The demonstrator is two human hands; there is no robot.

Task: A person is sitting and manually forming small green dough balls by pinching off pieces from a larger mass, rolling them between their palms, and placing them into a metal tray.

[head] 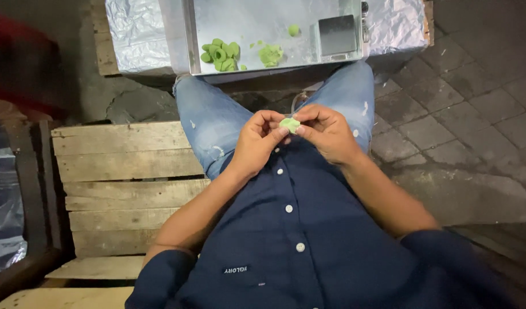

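stone paving, wooden pallet (125,189) | left hand (256,140) and right hand (326,133) at lap, fingertips pinching soft green dough lump (290,123) | shiny metal tray (263,23), green dough rings (220,54)

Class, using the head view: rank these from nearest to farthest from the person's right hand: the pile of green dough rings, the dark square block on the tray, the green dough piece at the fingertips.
1. Green dough piece: pinched by right hand and left hand.
2. Dark square block: tray's right end.
3. Pile of green dough rings: tray's left side.
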